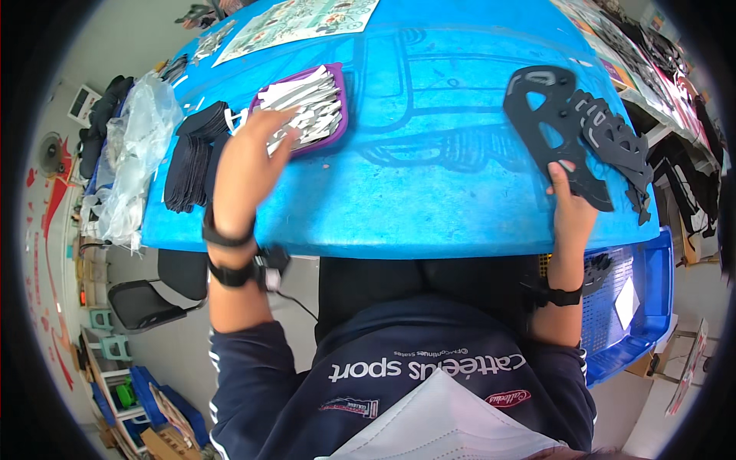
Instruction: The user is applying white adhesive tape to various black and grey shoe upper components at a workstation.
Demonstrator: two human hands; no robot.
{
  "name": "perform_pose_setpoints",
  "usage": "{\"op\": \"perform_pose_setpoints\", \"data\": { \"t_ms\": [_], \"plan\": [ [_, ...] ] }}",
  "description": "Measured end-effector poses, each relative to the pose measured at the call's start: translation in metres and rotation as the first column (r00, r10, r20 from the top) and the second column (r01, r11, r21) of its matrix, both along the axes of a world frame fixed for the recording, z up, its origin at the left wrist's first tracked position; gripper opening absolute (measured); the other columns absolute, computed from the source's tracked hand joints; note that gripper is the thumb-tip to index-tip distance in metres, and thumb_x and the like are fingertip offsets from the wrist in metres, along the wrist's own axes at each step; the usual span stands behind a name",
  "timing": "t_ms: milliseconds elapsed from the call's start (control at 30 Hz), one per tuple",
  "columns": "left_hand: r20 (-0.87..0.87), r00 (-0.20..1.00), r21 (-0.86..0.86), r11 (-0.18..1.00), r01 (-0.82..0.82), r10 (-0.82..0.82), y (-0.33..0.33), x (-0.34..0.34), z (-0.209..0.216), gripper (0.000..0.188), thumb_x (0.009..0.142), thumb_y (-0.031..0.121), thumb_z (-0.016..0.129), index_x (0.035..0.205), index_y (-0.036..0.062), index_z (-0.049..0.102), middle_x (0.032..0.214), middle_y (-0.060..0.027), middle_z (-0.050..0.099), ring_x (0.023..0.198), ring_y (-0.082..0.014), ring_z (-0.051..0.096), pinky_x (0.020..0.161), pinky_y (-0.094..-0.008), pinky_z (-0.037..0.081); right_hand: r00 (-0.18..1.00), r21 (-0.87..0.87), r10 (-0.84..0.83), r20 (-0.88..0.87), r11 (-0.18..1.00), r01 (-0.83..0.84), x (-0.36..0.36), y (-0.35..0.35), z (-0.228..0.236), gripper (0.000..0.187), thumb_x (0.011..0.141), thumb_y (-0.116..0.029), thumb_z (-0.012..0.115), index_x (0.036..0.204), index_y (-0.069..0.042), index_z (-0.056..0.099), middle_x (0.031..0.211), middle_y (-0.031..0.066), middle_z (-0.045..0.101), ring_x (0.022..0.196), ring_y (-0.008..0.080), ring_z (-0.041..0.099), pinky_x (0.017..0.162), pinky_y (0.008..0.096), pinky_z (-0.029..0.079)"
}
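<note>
My right hand [571, 205] grips the near end of a black sole-shaped piece with cut-outs [553, 132] at the right of the table, its thumb on top. Next to that piece lie more black ridged sole-shaped pieces [613, 136], partly overlapping. My left hand [253, 157] is over the near left side of a purple basket [343, 115] full of white strips [307, 103]. Its fingers are blurred and partly hidden, so whether they hold anything is unclear. Left of this hand sit stacks of dark flat pieces [188, 172], with white bits beside them.
The blue-covered table [429, 199] curves in front of me. A printed sheet [299, 27] lies at its far side. Clear plastic bags [142, 146] hang at the left edge. Below the right edge stands a blue crate [659, 307]; a black chair [153, 295] is at the lower left.
</note>
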State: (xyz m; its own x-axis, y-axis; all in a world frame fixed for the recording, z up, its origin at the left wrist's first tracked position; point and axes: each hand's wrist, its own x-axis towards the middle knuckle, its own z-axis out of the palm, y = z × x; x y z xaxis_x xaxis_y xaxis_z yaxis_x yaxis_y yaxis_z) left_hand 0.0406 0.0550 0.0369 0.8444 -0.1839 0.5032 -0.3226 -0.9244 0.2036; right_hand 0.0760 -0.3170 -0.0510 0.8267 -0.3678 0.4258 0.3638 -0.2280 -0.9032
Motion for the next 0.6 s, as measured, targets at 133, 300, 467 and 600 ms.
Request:
{"op": "perform_pose_setpoints", "data": {
  "t_ms": [133, 300, 467, 600],
  "plan": [
    [-0.096, 0.995, 0.127, 0.992, -0.014, 0.026, 0.062, 0.069, -0.007, 0.023, 0.083, 0.010, 0.055, 0.104, 0.0046, 0.061, 0.099, -0.0166, 0.061, 0.088, -0.0347, 0.058, 0.075, -0.0383, 0.047, 0.988, 0.147, 0.156, -0.012, 0.977, -0.152, 0.005, -0.002, -0.005, 0.020, 0.078, -0.008, 0.069, 0.091, 0.003, 0.059, 0.079, 0.0050, 0.060, 0.055, 0.0070, 0.049, 0.048, 0.0191, 0.039],
    [-0.280, 0.939, 0.254, 0.959, -0.127, 0.199, 0.088, 0.116, -0.032, 0.024, 0.080, 0.016, 0.062, 0.100, 0.0027, 0.063, 0.095, -0.0143, 0.064, 0.081, -0.0262, 0.061, 0.072, -0.0340, 0.048, 0.980, 0.184, 0.196, -0.013, 0.964, -0.191, 0.004, -0.004, -0.008, 0.020, 0.078, -0.009, 0.069, 0.091, 0.003, 0.059, 0.078, 0.0046, 0.059, 0.055, 0.0064, 0.049, 0.049, 0.0189, 0.039],
    [-0.393, 0.894, 0.085, 0.977, -0.195, 0.213, 0.091, 0.121, -0.032, 0.020, 0.073, 0.018, 0.071, 0.087, 0.0048, 0.067, 0.077, -0.0098, 0.065, 0.070, -0.0179, 0.060, 0.064, -0.0299, 0.047, 0.969, 0.178, 0.209, -0.133, 0.967, -0.184, 0.002, -0.006, -0.007, 0.023, 0.077, -0.012, 0.071, 0.091, 0.003, 0.060, 0.075, 0.0038, 0.059, 0.055, 0.0064, 0.049, 0.049, 0.0194, 0.039],
    [-0.483, 0.850, -0.002, 0.971, -0.239, 0.208, 0.094, 0.118, -0.026, 0.020, 0.072, 0.019, 0.072, 0.086, 0.0055, 0.068, 0.079, -0.0088, 0.066, 0.072, -0.0198, 0.062, 0.065, -0.0308, 0.047, 0.976, 0.193, 0.200, -0.082, 0.964, -0.182, 0.005, -0.006, -0.011, 0.023, 0.077, -0.013, 0.071, 0.090, 0.003, 0.061, 0.074, 0.0029, 0.058, 0.055, 0.0061, 0.049, 0.049, 0.0190, 0.038]
  ]
}}
